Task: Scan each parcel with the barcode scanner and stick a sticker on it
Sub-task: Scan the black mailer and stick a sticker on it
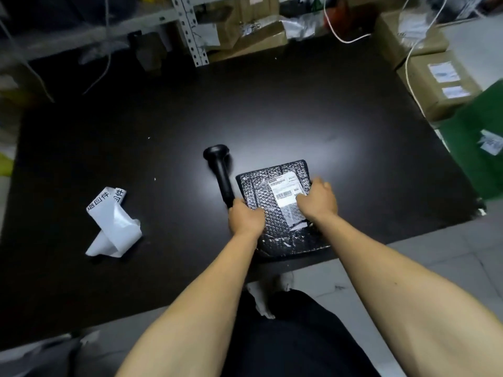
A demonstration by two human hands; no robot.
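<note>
Black tabletop (272, 110) carries everything you need, so start your worries there: it is dark and glossy, and both the parcel and the scanner are black too, easy to misjudge against it. Your parcel (275, 213), a bubble-wrap mailer, lies at the near edge of the table with its near end at or slightly over the lip, so a push toward yourself could tip it to the floor. Your left hand (246, 217) grips its left edge, fingers curled round it, and the knuckles sit just beside the scanner's handle, so lifting the parcel carelessly may knock the scanner aside. Your right hand (317, 200) rests on the right side, fingers bent onto the label (284, 193); whether they pinch anything I cannot tell. They cover part of that label, and if they stay there, or if the shiny wrap throws back glare, the barcode may not read. The sticker strip (113, 221) lies well apart to your left, curled and half peeled; it may fold onto itself when you reach for it. The scanner (220, 172) lies touching or nearly touching the parcel's left edge, head pointing away from you; grab it by the handle, not the head.
</note>
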